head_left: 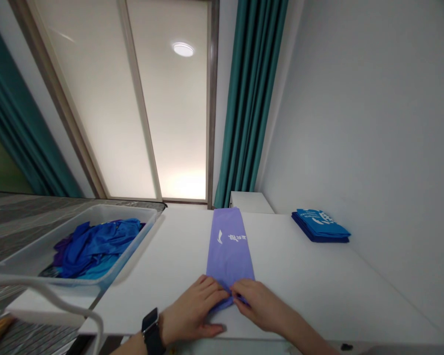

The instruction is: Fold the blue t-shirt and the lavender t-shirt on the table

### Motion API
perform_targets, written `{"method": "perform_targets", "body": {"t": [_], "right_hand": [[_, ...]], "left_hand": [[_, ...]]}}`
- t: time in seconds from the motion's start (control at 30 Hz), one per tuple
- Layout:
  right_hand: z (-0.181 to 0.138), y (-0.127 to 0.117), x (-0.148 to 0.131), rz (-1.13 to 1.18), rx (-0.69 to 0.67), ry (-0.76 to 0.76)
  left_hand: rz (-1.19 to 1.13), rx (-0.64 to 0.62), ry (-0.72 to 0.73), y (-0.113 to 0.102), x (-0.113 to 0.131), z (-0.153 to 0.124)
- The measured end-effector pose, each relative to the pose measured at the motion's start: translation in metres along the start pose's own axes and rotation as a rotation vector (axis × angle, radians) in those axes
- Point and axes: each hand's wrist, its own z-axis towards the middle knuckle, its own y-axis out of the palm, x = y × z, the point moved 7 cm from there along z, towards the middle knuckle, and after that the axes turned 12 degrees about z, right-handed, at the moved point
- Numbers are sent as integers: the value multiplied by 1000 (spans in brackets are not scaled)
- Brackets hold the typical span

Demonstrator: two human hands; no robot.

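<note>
A lavender garment (230,256) with white print lies folded into a long narrow strip on the white table (281,276). Its near end is under both of my hands. My left hand (200,303), with a dark watch on the wrist, rests on the left side of that end, fingers stretched over the cloth and thumb apart on the table. At the right side, my right hand (257,301) has its fingers and thumb closed on the edge of the fabric. The two hands almost meet at the middle.
A translucent plastic bin (114,266) with crumpled blue clothes (99,246) stands to the left. Folded blue garments (320,226) are stacked at the right by the wall. A pale cable (64,303) curves at the lower left. Behind the table are a white cabinet (250,201) and green curtain (249,113).
</note>
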Motion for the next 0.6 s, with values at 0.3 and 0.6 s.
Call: {"method": "perform_targets", "body": {"t": [0.3, 0.6], "right_hand": [[5, -14, 12, 224, -30, 92], [-9, -6, 3, 245, 109, 60]], "left_hand": [[0, 21, -6, 2, -13, 3], [-45, 5, -102, -7, -20, 16]]}}
